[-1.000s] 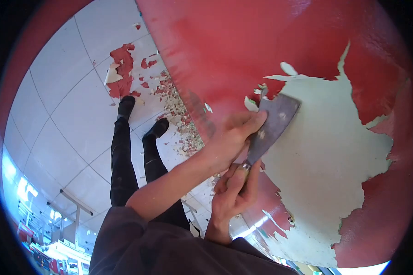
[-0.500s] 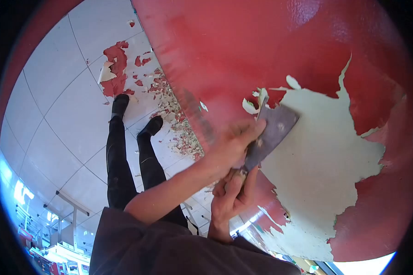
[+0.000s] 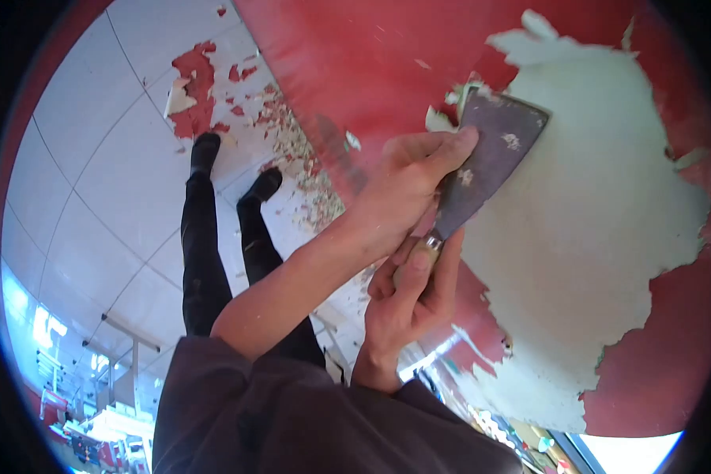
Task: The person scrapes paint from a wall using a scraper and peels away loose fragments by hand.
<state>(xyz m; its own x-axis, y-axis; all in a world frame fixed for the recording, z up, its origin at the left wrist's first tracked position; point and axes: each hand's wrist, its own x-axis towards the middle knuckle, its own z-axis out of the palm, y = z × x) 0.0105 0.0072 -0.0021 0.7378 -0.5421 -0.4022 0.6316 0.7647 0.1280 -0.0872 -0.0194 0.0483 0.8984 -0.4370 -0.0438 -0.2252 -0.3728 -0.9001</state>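
My right hand [image 3: 407,304] is wrapped round the wooden handle [image 3: 415,259] of a wide metal scraper [image 3: 490,158]. Higher up, my left hand [image 3: 419,178] grips the blade's left edge, thumb on its face and the other fingers partly hidden. Pale specks stick to the dark blade. Its broad end is at a ragged edge of peeling red paint [image 3: 347,87], beside small curled flakes [image 3: 441,120]. To the right spreads a large pale bared patch [image 3: 577,213] with torn borders, where a pale strip [image 3: 539,25] curls at the top.
Red and pale paint chips [image 3: 292,150] litter the white tiled floor [image 3: 103,197] along the foot of the red surface. A larger peeled red sheet [image 3: 193,91] lies by my dark shoes [image 3: 205,150]. Metal-framed furniture [image 3: 134,363] stands at the lower left.
Both hands and the scraper have shifted up and slightly right in view, still holding it. The view itself has moved, and the pale patch appears larger and closer.
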